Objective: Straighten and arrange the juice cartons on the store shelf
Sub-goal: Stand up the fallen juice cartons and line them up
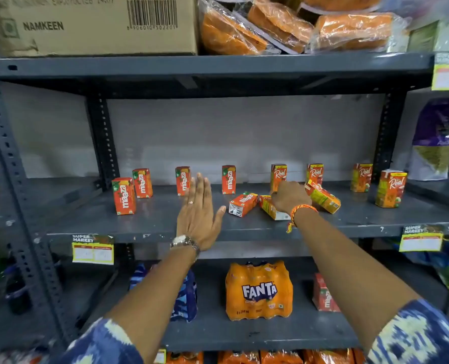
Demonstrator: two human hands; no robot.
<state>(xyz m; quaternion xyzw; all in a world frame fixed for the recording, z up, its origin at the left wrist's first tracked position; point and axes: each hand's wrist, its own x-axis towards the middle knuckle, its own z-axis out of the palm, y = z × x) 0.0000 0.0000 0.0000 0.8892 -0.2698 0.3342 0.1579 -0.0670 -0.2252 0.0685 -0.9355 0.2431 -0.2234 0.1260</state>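
Note:
Small juice cartons stand spread along the grey middle shelf (144, 219). Red Maaza cartons stand upright at the left (124, 195), (142, 183), (182, 180) and centre (228, 179). Real cartons stand upright at the right (314, 173), (361, 177), (390, 189). Three cartons lie toppled in the middle: a Maaza carton (243, 204), a Real carton (270, 210) and another Real carton (322, 196). My left hand (199, 214) hovers flat with fingers spread, holding nothing. My right hand (289, 197) is closed over the toppled Real carton and hides the foot of an upright Real carton (278, 176).
A Namkeen cardboard box (92, 24) and bagged snacks (291, 24) fill the shelf above. Below sit a Fanta multipack (259, 290), a blue pack (186, 298) and a Maaza pack (324, 295). Price tags (92, 249) hang from the shelf edge. Steel uprights (102, 140) frame the bay.

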